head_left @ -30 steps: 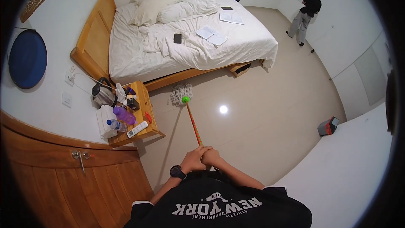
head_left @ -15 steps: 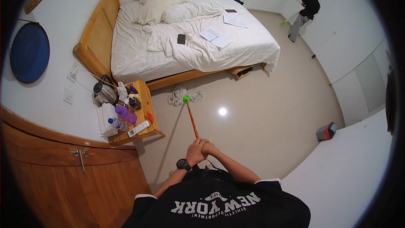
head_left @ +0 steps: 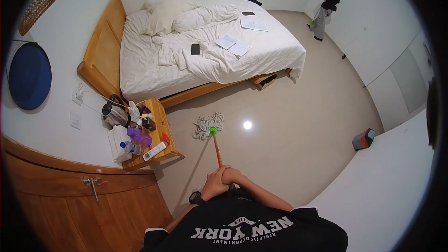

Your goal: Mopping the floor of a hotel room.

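Both hands clasp the top of an orange mop handle [head_left: 216, 150]: the left hand [head_left: 215, 184] wrapped closed around it, the right hand [head_left: 232, 175] closed just beside, touching the left. The handle slants down to a white string mop head [head_left: 205, 125] resting on the beige tiled floor [head_left: 298, 126], near a cluttered wooden bedside table [head_left: 161, 126]. Beyond stands a bed [head_left: 210, 51]; a second person [head_left: 325, 7] stands in the far corner.
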Demonstrator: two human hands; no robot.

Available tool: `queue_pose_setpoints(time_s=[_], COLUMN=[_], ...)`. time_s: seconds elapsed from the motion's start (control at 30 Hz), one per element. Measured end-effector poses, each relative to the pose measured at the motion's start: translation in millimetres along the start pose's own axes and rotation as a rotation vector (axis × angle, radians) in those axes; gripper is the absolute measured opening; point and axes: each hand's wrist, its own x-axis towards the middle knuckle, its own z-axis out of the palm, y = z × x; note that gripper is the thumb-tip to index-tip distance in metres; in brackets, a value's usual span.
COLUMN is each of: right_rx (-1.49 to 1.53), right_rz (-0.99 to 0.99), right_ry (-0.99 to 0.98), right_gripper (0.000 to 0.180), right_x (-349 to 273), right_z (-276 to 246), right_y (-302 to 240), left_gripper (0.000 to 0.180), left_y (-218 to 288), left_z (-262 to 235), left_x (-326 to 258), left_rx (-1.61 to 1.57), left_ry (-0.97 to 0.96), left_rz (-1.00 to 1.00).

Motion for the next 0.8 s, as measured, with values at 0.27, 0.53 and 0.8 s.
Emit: queue_pose_setpoints(time_s=[0.27, 0.53, 0.8], right_rx=[0.047, 0.407, 0.506], right_rz=[0.034, 0.170, -0.012], right_ry=[0.218, 0.239, 0.255], right_gripper=[0.040, 0.043, 0.039], right_x=[85, -39, 50], right_z=[56, 7, 52], right_y=[63, 23, 66], left_gripper=[0.065, 0.060, 0.062], left_y=[-63, 38, -15], left_z=[31, 1, 31], left_x=[46, 17, 36], left_rx=[0.058, 0.049, 0.019], left_ry=[0.055, -0.112, -0.008], left_rz=[0.133, 0.137, 0.199])
